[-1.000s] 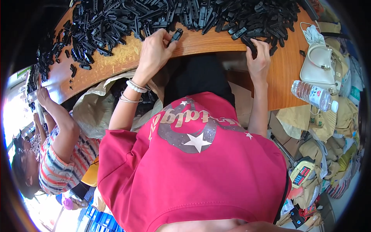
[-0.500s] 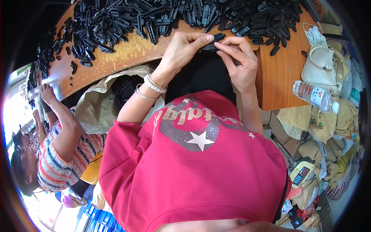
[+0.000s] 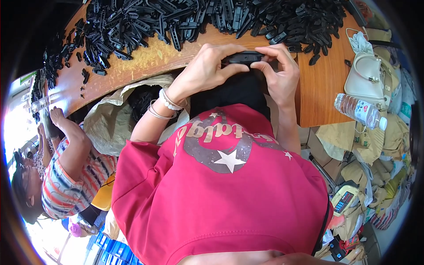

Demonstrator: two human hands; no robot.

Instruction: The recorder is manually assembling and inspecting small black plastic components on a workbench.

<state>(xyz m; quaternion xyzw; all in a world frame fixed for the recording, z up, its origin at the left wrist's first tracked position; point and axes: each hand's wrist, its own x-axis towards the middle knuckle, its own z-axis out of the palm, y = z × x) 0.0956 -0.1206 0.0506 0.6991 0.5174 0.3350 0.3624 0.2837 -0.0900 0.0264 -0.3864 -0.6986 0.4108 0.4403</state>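
Note:
A small, long black plastic part (image 3: 245, 58) is held level between my two hands, just over the table's front edge. My left hand (image 3: 215, 65), with bracelets on its wrist, grips the left end of the part between thumb and fingers. At the other end, the fingers and thumb of my right hand (image 3: 282, 73) pinch it. Fingers partly hide both ends of the part. Beyond my hands lie heaps of similar black plastic parts, a pile of longer slotted pieces (image 3: 176, 22) and a pile of smaller pieces (image 3: 304, 26).
The wooden table (image 3: 322, 88) curves around me. An open woven sack (image 3: 106, 123) hangs at its edge on the left. A co-worker in a striped shirt (image 3: 73, 181) sits far left. To the right are a white handbag (image 3: 364, 79), a water bottle (image 3: 360, 110) and a calculator-like device (image 3: 344, 201).
The black part has turned level, its broad side now showing. My left hand has swung to the part's left end, and my right fingers have closed on its right end.

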